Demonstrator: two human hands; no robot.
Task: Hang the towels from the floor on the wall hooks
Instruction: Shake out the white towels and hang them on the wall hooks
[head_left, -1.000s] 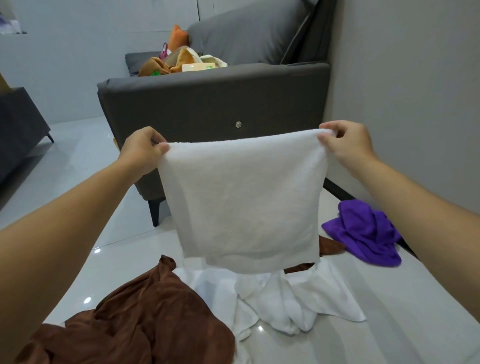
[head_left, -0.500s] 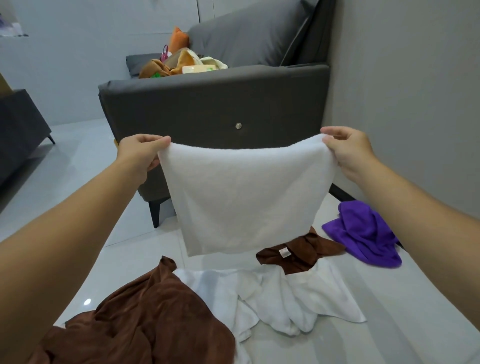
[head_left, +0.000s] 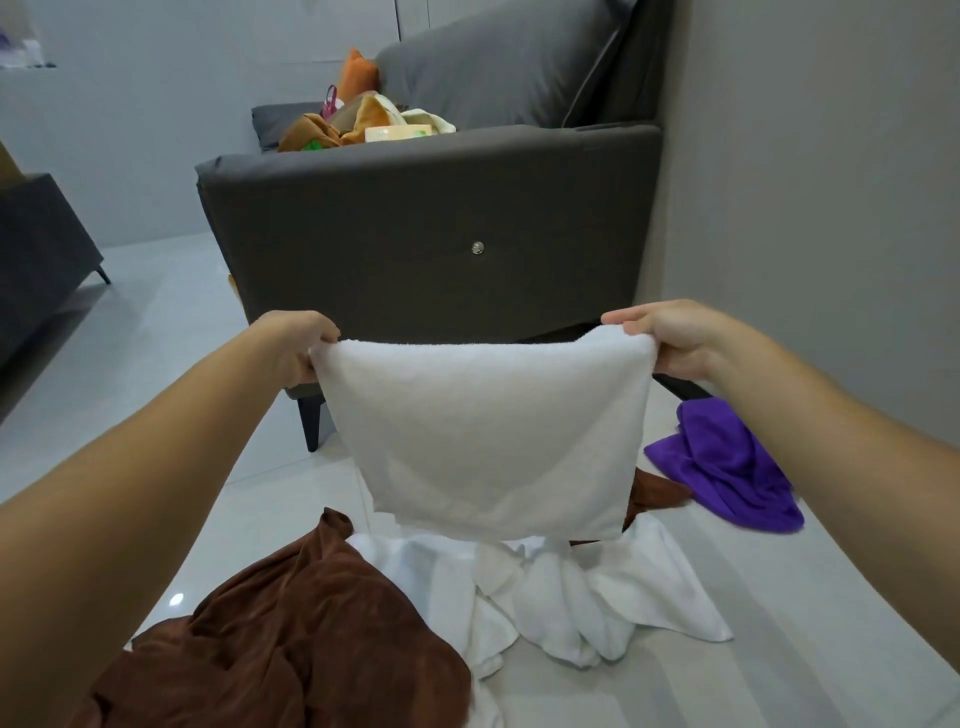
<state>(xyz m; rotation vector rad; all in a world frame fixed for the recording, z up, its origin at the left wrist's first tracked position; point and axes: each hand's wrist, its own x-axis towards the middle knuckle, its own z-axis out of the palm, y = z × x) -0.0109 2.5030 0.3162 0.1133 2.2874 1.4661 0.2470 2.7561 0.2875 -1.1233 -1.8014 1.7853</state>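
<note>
I hold a small white towel (head_left: 488, 436) spread out in the air by its two top corners. My left hand (head_left: 296, 345) pinches the left corner and my right hand (head_left: 670, 338) pinches the right one. Below it on the floor lie a crumpled white towel (head_left: 576, 597), a large brown towel (head_left: 291, 634), a small brown towel (head_left: 657, 491) partly hidden behind the held one, and a purple towel (head_left: 727, 467) at the right. No wall hooks are in view.
A dark grey sofa (head_left: 415, 228) stands right ahead with its armrest side facing me, cloth items piled on its seat. A grey wall (head_left: 831, 182) runs along the right. Another dark piece of furniture (head_left: 36, 260) stands at the left. The floor is glossy white tile.
Both hands have come lower in the view with the white towel still stretched between them, and its bottom edge hangs lower, covering most of the small brown towel again.
</note>
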